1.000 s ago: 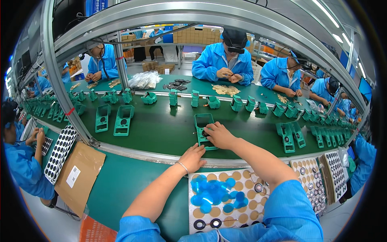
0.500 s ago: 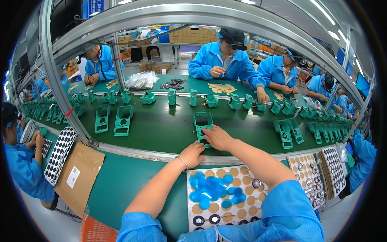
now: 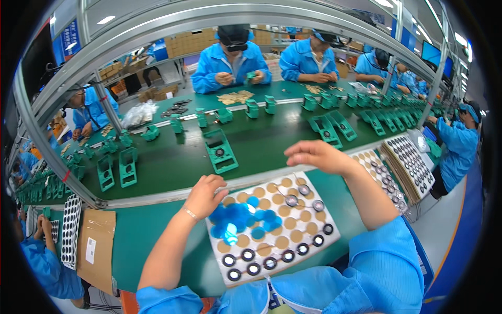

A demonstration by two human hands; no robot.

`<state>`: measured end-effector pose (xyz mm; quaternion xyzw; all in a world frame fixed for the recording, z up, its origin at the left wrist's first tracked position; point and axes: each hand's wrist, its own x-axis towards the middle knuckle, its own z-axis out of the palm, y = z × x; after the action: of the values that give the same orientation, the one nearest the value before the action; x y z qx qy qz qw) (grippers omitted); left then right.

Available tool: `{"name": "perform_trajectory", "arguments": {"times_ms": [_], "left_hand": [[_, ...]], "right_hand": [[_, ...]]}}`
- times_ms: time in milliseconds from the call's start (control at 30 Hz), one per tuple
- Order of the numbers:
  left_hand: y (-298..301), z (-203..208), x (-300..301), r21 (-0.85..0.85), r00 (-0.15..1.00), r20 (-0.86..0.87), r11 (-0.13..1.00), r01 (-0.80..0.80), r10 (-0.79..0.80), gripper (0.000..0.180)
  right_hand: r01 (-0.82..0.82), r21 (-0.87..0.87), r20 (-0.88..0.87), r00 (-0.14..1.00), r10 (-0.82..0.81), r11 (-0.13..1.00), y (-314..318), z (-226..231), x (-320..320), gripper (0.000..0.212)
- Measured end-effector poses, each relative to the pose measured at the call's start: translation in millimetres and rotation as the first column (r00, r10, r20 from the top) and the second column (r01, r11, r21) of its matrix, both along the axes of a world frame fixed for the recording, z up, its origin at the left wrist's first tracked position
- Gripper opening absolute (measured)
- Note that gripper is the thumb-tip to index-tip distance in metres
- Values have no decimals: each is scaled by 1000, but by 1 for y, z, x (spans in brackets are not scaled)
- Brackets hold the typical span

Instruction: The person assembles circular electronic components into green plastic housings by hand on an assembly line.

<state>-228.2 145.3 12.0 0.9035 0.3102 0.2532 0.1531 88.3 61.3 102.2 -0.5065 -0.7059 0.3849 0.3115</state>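
On the belt ahead lies a green plastic housing (image 3: pixel 213 140) with a black round speaker (image 3: pixel 219 153) in its opening. My right hand (image 3: pixel 320 156) hovers to the right of it, above the belt's near rail, fingers stretched out with nothing in them. My left hand (image 3: pixel 205 195) is at the far left corner of a white tray (image 3: pixel 328 236); its fingers are apart and hold nothing that I can see. Tan round spots cover the tray. Blue film discs (image 3: pixel 236 216) lie scattered on it, and several wired black-rimmed speakers (image 3: pixel 270 262) sit along its near side.
Several more green housings (image 3: pixel 128 168) stand on the belt (image 3: pixel 172 172). Right of the tray are another sheet of speakers (image 3: pixel 384 180) and a stack of dotted sheets (image 3: pixel 410 163). A cardboard sheet (image 3: pixel 99 240) lies left. Co-workers (image 3: pixel 230 63) sit across the belt; a metal post (image 3: pixel 49 136) rises at left.
Both hands have come away from the green housing, the right one letting go and moving right. The view has swung right, bringing more of the tray into sight.
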Motion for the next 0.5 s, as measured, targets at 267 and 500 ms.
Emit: {"name": "perform_trajectory", "arguments": {"times_ms": [267,500], "left_hand": [[-120,9,17,-182,923,-99,918,351,-373,14],[-152,-2,32,60,983,-164,994,96,-85,10]], "right_hand": [[-263,105,421,885,196,959,-110,-64,1,18],[-345,423,509,855,95,838,-131,-108,-42,11]]}}
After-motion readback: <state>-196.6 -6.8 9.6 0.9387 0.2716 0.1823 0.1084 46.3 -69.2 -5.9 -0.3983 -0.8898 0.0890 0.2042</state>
